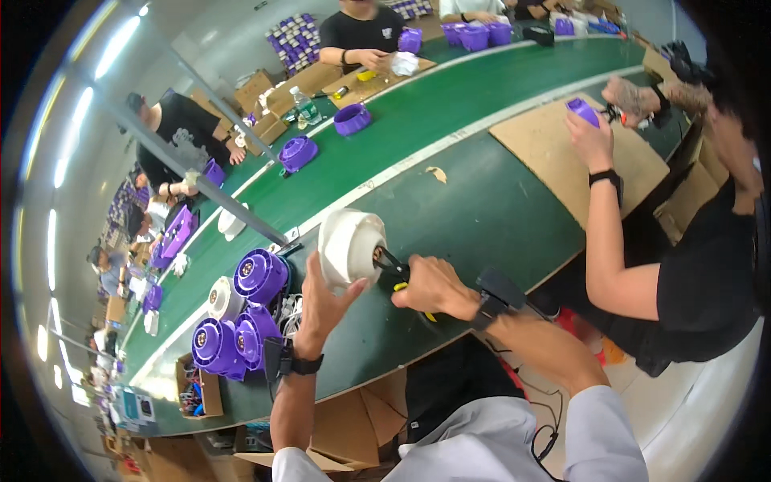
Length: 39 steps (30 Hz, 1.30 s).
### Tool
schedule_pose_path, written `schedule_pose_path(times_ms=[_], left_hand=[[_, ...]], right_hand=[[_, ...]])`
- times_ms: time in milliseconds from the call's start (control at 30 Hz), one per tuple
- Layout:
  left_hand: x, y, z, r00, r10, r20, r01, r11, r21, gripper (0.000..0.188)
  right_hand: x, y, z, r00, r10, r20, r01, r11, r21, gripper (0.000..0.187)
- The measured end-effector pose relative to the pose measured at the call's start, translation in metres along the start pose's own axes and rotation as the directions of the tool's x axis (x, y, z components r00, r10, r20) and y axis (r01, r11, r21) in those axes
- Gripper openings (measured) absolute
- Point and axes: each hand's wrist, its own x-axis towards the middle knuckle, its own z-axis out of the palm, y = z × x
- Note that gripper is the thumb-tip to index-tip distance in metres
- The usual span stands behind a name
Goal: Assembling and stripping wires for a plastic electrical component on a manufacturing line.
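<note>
My left hand (321, 301) grips a white round plastic housing (347, 241) from its left side and underneath, holding it tilted above the dark green table (458, 217). In my right hand (436, 285) is a pair of pliers (389, 262) with dark jaws and yellow on the handles. The tip of the pliers reaches the coppery centre of the housing's right face; the exact contact is too small to make out. Left of my left hand stand several purple housings (261, 275) with coppery centres, and a white housing (224, 297) among them. White cables (291, 313) lie beside them.
A small cardboard box (210, 392) of loose parts stands at the table's left end. Beyond a pale rail runs a green belt (418, 132) carrying purple rings (352, 120). A metal pole (241, 210) slants overhead. At right, a co-worker's hand (592, 143) holds a purple part over cardboard (554, 153).
</note>
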Motion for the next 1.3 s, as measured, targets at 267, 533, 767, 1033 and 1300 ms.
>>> schedule_pose_path(times_ms=[267,533,767,1033,1300], left_hand=[[0.034,0.012,-0.008,0.972,-0.195,0.128,0.211,0.970,-0.122,0.076],[0.092,0.006,-0.023,0.858,-0.258,0.445,0.278,0.960,0.021,0.066],[0.000,0.019,0.032,0.991,-0.115,-0.068,0.099,0.975,-0.199,0.087],[0.005,-0.007,0.036,0.912,-0.408,0.035,0.361,0.760,-0.540,0.082],[0.011,-0.007,0.023,0.874,-0.422,0.240,0.466,0.590,-0.659,0.079]], right_hand=[[-0.005,-0.002,0.004,0.987,-0.086,-0.136,0.053,0.972,-0.227,0.048],[0.005,0.001,0.009,0.918,-0.338,-0.206,0.162,0.795,-0.585,0.045],[-0.001,0.016,-0.010,0.995,0.091,-0.029,-0.095,0.978,-0.186,0.046],[0.006,0.003,-0.011,0.997,-0.068,0.026,0.064,0.991,0.117,0.047],[-0.019,0.000,-0.045,0.985,-0.074,-0.159,-0.011,0.878,-0.478,0.050]])
